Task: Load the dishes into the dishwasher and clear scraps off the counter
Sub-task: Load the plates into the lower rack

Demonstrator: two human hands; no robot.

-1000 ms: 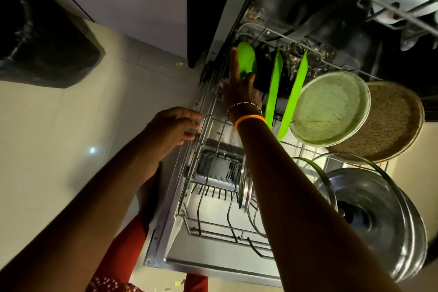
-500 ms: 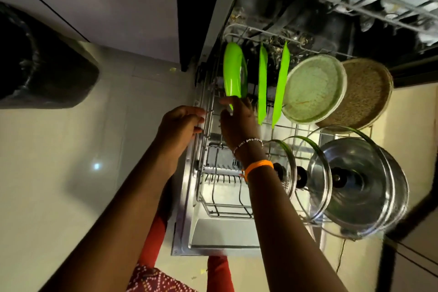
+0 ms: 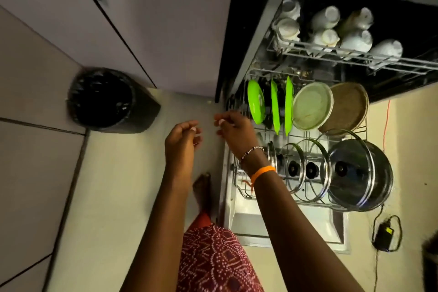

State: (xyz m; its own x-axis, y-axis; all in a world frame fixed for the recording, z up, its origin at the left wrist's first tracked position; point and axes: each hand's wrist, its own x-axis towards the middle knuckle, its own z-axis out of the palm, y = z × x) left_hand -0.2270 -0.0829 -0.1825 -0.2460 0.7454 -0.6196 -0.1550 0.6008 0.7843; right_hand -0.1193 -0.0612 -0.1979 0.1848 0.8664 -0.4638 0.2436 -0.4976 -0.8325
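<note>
Both hands empty, raised over the floor (image 3: 113, 197) just left of the pulled-out lower rack (image 3: 239, 185). Left hand (image 3: 182, 141) loosely curled, holding nothing. Right hand (image 3: 233, 130) loosely curled too, fingertips near the rack's left edge, gripping nothing; beaded bracelet (image 3: 252, 150) and orange band (image 3: 263, 172) on that wrist. In the lower rack: three green plates (image 3: 256, 104) upright on edge at the back, a pale round plate (image 3: 312, 105) and a brown woven one (image 3: 348, 106) leaning beside them; glass lids (image 3: 294, 168) and a steel pot (image 3: 360, 175) in the front row. White cups (image 3: 326, 19) upside down in the upper rack (image 3: 355, 55). Black-lined bin (image 3: 104, 99) on the floor, well apart to the left.
</note>
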